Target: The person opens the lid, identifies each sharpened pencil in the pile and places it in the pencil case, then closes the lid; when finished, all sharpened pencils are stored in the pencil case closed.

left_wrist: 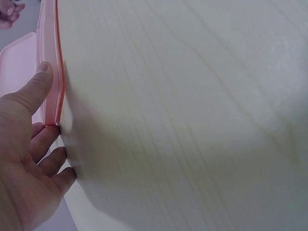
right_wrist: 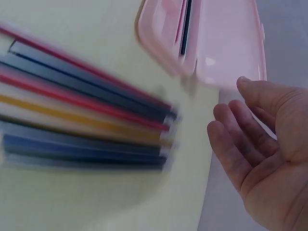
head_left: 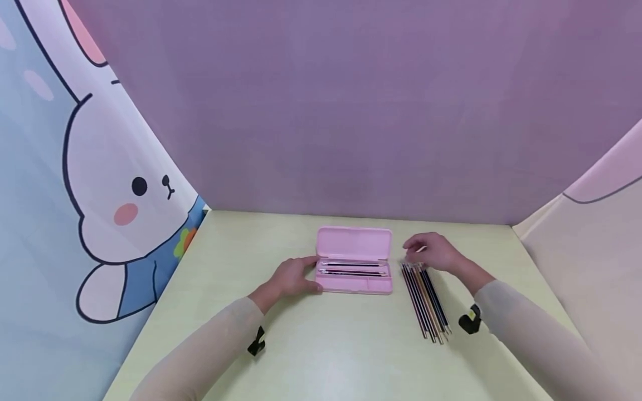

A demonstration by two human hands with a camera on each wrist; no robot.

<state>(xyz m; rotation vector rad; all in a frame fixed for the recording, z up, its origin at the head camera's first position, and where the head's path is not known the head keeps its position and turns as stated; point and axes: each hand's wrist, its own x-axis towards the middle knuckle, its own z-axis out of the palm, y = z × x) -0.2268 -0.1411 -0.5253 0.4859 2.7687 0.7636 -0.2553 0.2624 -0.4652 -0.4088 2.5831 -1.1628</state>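
The pink pencil case (head_left: 354,244) lies open on the bench (head_left: 321,351), with inner pencils (head_left: 353,273) in it. The left hand (head_left: 292,277) grips the case's left end; the left wrist view cuts off much of the case. Right of the case, the right hand (head_left: 433,252), loosely curled and empty, partly hides the loose pencils' (head_left: 425,301) ends, which blur in the right wrist view.

Head view high, forward-down; wrist views close, palm-side, sharing pink case (right_wrist: 228,43); right blurred, tilt unclear
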